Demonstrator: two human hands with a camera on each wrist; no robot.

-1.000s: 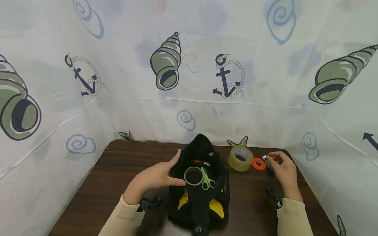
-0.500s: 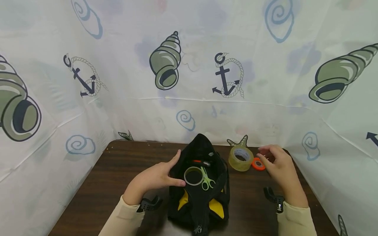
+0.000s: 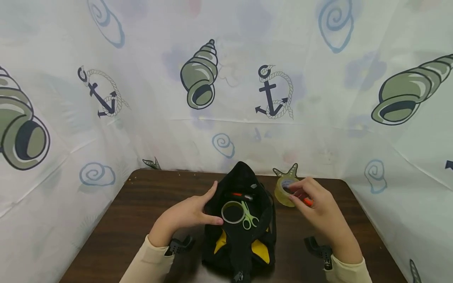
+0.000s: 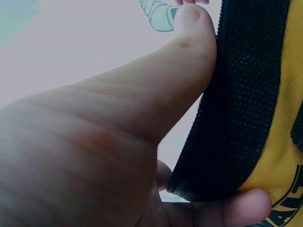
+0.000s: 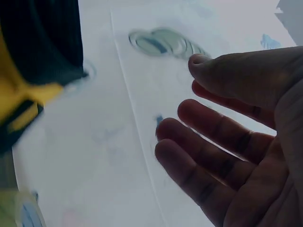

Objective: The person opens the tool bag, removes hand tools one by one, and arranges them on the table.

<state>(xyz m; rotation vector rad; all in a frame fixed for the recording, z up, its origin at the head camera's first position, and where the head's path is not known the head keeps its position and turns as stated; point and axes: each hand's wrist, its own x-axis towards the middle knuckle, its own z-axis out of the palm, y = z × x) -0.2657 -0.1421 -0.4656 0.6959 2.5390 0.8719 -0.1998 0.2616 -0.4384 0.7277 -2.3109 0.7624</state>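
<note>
A black-and-yellow bag (image 3: 238,239) stands with its mouth unzipped. My left hand (image 3: 185,210) rests at the bag's left rim, thumb and fingers spread along it; in the left wrist view a fingertip (image 4: 251,208) lies against the yellow panel. Inside are a tape roll (image 3: 224,219), light green scissors (image 3: 250,222) and a red-and-black tool (image 3: 240,196). My right hand (image 3: 320,208) hovers near a roll of clear tape (image 3: 282,195), fingertips overlapping its right side. The right wrist view shows nothing between its loosely bent fingers. An orange ring (image 3: 308,202) shows partly behind them.
The dark wooden table (image 3: 148,200) ends at a white curtain (image 3: 159,145) printed with shells and anchors. The bag's zip end (image 3: 238,276) hangs toward the front. A small white-capped stick seen earlier at the right is hidden by my right hand.
My right hand has left the small white-capped stick and moved left over the orange ring to the clear tape roll. My left hand has stayed on the bag.
</note>
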